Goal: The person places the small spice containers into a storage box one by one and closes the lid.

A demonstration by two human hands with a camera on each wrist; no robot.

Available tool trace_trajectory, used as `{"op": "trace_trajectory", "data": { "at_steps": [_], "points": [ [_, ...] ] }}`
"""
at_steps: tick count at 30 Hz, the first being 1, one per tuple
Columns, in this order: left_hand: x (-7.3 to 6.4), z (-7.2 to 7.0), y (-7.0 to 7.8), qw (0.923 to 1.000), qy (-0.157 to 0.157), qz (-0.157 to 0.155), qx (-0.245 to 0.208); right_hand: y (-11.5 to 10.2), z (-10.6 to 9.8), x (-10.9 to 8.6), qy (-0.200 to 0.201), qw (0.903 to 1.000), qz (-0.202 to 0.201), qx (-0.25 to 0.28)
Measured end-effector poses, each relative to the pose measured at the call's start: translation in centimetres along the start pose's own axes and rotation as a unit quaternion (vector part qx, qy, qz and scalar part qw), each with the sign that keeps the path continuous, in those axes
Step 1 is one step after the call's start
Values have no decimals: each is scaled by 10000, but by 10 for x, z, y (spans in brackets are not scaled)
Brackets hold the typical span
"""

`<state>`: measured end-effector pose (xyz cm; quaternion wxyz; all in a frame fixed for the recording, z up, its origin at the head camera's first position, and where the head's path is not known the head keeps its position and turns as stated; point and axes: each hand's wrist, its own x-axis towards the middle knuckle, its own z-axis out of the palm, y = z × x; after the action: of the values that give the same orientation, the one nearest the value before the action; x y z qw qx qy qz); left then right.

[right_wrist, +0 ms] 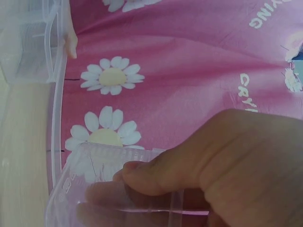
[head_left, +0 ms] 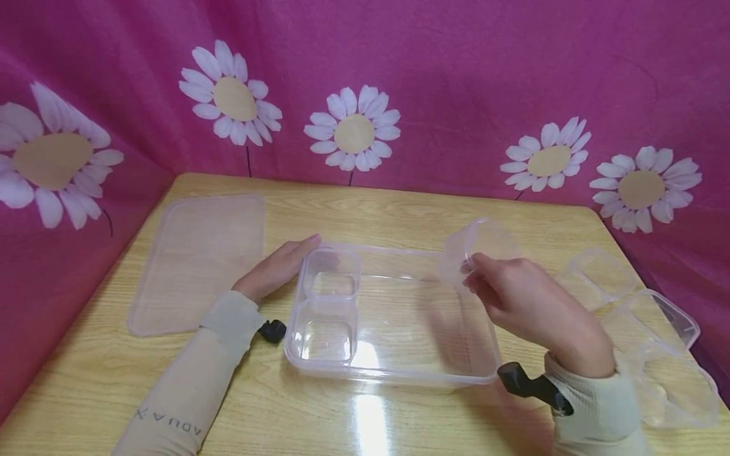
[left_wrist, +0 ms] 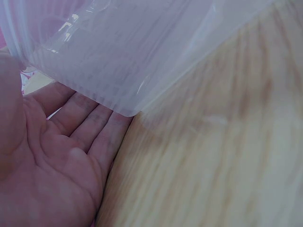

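A large clear plastic container (head_left: pixel 422 373) lies on the table, with two small clear compartment cups (head_left: pixel 327 329) standing inside along its left side. My left hand (head_left: pixel 279 269) rests against the container's back left corner; in the left wrist view its fingers (left_wrist: pixel 90 116) lie fairly straight along the container's outer wall. Above the container's back right corner, my right hand (head_left: pixel 513 291) pinches a small clear plastic cup (head_left: pixel 479 244) by its wall between thumb and fingers. That cup (right_wrist: pixel 71 189) is tilted, and the fingers show through its wall in the right wrist view.
Left of the container lies a flat translucent lid (head_left: pixel 199 266). Several more clear plastic cups (head_left: pixel 673 386) sit along the table's right edge, partly overlapping. Behind the wooden table (head_left: pixel 399 209) hangs a pink cloth (head_left: pixel 445 76) with daisies.
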<state>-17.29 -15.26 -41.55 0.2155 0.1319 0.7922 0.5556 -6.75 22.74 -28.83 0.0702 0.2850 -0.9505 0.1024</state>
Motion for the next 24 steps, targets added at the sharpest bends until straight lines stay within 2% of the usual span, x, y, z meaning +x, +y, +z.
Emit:
{"op": "trace_trajectory", "data": {
  "at_steps": [13,24],
  "points": [
    [2,-1,-2,10000,-12,40,77,-15,6,6,-587,9977,-16,339],
    [2,-1,-2,10000,-8,19,15,-33,18,10,-558,9974,-417,157]
  ]
}}
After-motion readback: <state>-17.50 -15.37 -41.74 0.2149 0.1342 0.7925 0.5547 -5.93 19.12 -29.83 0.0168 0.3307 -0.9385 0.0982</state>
